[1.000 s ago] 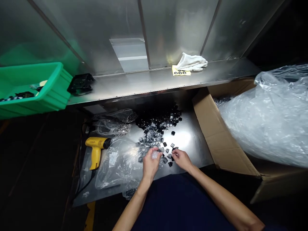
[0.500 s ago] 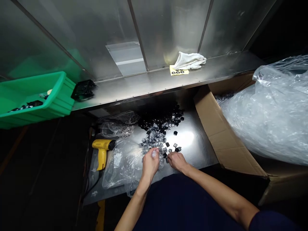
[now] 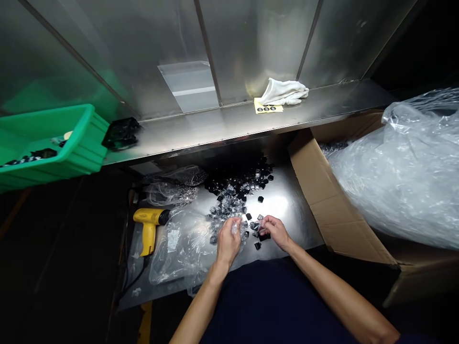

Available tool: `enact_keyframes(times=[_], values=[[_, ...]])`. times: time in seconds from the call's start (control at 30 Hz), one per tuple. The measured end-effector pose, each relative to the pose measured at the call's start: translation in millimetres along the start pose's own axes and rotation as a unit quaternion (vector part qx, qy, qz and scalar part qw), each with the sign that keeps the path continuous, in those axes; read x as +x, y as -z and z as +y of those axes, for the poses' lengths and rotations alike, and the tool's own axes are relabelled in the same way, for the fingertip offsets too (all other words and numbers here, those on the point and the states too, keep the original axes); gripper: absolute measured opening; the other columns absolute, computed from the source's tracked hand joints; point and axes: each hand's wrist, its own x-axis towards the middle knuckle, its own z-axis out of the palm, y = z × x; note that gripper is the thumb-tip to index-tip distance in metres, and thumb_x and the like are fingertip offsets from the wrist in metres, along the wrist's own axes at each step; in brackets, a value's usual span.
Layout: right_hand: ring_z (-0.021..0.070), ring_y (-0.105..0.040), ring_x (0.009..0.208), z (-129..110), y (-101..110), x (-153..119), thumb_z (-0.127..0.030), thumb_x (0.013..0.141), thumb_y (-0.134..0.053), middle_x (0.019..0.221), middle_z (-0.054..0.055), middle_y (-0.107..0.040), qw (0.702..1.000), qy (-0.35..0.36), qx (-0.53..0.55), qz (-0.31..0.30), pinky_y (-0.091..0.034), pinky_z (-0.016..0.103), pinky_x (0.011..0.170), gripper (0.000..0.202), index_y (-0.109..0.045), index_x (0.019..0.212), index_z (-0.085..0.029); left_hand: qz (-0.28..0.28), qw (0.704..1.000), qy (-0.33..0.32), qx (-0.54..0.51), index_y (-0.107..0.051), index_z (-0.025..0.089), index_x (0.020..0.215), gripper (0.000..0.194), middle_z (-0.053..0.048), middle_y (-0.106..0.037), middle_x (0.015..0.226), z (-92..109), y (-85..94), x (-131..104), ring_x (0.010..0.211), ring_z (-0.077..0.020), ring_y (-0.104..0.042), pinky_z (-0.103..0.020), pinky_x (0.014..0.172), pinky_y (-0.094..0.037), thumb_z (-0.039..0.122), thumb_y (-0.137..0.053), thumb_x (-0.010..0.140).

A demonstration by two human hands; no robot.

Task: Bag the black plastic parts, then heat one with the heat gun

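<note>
My left hand [image 3: 228, 240] is closed, with a small clear plastic piece [image 3: 235, 228] showing between thumb and fingers. To its right, my right hand [image 3: 276, 231] pinches a small black part [image 3: 256, 226] that looks partly clear; its details are too small to make out. Several small black parts [image 3: 257, 246] lie loose on the metal bench just below and around the right fingertips. Beyond my hands spreads a heap of clear pieces [image 3: 229, 203], which runs into a darker pile of black parts [image 3: 247, 179].
A yellow heat gun [image 3: 148, 224] and clear plastic bags [image 3: 179, 243] lie at left. A cardboard box [image 3: 322, 200] with a large plastic bag [image 3: 405, 167] stands at right. The shelf [image 3: 201, 129] carries a green bin [image 3: 86, 138], a black part [image 3: 122, 134], white gloves [image 3: 285, 91] and yellow stickers [image 3: 268, 109].
My right hand has lifted from the loose parts and moved slightly right, now pinching a part. My left hand has shifted a little right, still closed. Another black part lies nearer me.
</note>
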Motion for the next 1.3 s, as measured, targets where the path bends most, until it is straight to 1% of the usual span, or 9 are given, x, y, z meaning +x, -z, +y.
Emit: enact_keyframes(times=[0.13,0.23,0.33,0.43,0.7,0.9,1.0,1.17,1.3], values=[[0.0163,-0.062,0.075,-6.1,-1.5,3.6,-0.027,0.074,-0.06,0.087,0.004,-0.067,1.0,0.0,0.003,0.002,-0.054,0.027,0.062,0.009,-0.059,0.072,-0.018,-0.013,1.0,-0.012,-0.018,-0.056,0.023,0.131,0.039,-0.009,-0.067,0.116,7.2,-3.9,5.0,0.104,-0.0237,-0.064,-0.038,0.089,-0.051,0.032,-0.044,0.095],[0.0165,-0.061,0.076,-7.3,-0.6,6.4,-0.026,0.075,-0.058,0.087,0.005,-0.068,1.0,0.004,0.003,-0.006,-0.054,0.028,0.063,0.009,-0.06,0.072,-0.018,-0.064,0.996,-0.048,-0.034,-0.059,0.025,0.13,0.038,-0.008,-0.063,0.127,9.3,-2.3,5.7,0.115,-0.0228,-0.059,-0.037,0.097,-0.047,0.031,-0.045,0.096],[0.0173,-0.062,0.077,-8.5,1.3,8.3,-0.026,0.076,-0.058,0.089,0.005,-0.068,1.0,0.003,-0.001,-0.017,-0.054,0.029,0.065,0.01,-0.06,0.072,-0.018,-0.134,0.987,-0.08,-0.029,-0.056,0.028,0.134,0.04,-0.007,-0.066,0.117,8.5,2.2,3.6,0.104,-0.0208,-0.062,-0.035,0.09,-0.05,0.03,-0.045,0.095],[0.0177,-0.063,0.078,-10.7,2.1,9.3,-0.027,0.076,-0.058,0.091,0.005,-0.069,0.999,-0.008,0.002,-0.04,-0.054,0.03,0.066,0.01,-0.06,0.072,-0.018,-0.159,0.982,-0.098,-0.003,-0.06,0.028,0.13,0.038,-0.007,-0.067,0.103,7.3,4.5,1.6,0.094,-0.0211,-0.063,-0.034,0.082,-0.05,0.031,-0.049,0.094],[0.0167,-0.065,0.075,-14.9,4.2,10.6,-0.026,0.075,-0.057,0.088,0.006,-0.072,0.997,-0.048,0.012,-0.057,-0.051,0.027,0.065,0.009,-0.058,0.073,-0.018,-0.122,0.984,-0.128,0.024,-0.068,0.023,0.097,0.024,-0.005,-0.065,0.09,18.1,7.0,-10.6,0.084,-0.0188,-0.06,-0.03,0.074,-0.045,0.031,-0.045,0.096],[0.0177,-0.067,0.078,1.8,15.8,11.5,-0.031,0.076,-0.055,0.09,0.008,-0.072,0.993,-0.052,-0.082,0.073,-0.051,0.025,0.061,0.014,-0.06,0.077,-0.018,-0.073,0.996,-0.052,0.03,-0.062,0.02,0.088,0.02,-0.006,-0.066,0.088,6.6,-18.6,-13.9,0.081,-0.0206,-0.062,-0.031,0.074,-0.045,0.027,-0.044,0.093],[0.0182,-0.068,0.076,10.4,21.7,10.5,-0.033,0.08,-0.049,0.087,0.008,-0.072,0.974,-0.014,-0.21,0.08,-0.051,0.026,0.059,0.018,-0.06,0.08,-0.018,-0.054,0.997,-0.027,0.046,-0.061,0.02,0.085,0.019,-0.005,-0.066,0.084,-2.3,-27.9,-10.1,0.079,-0.0202,-0.061,-0.03,0.074,-0.044,0.026,-0.043,0.091],[0.0184,-0.064,0.071,11.9,18.7,22.7,-0.032,0.083,-0.052,0.076,0.003,-0.069,0.935,0.035,-0.344,0.085,-0.048,0.03,0.068,0.016,-0.064,0.085,-0.021,-0.039,0.998,0.007,0.058,-0.062,0.019,0.084,0.016,-0.003,-0.065,0.08,-8.1,-26.2,-5.6,0.073,-0.0184,-0.059,-0.029,0.071,-0.042,0.022,-0.046,0.086],[0.0217,-0.061,0.09,9.3,-0.5,53.9,-0.028,0.083,-0.057,0.096,0.006,-0.069,0.896,0.073,-0.434,0.063,-0.043,0.032,0.081,0.016,-0.066,0.096,-0.023,-0.015,0.998,0.006,0.054,-0.06,0.019,0.082,0.014,-0.003,-0.063,0.078,-6.7,-25.4,-11.2,0.074,-0.0179,-0.058,-0.029,0.071,-0.041,0.023,-0.047,0.085]])
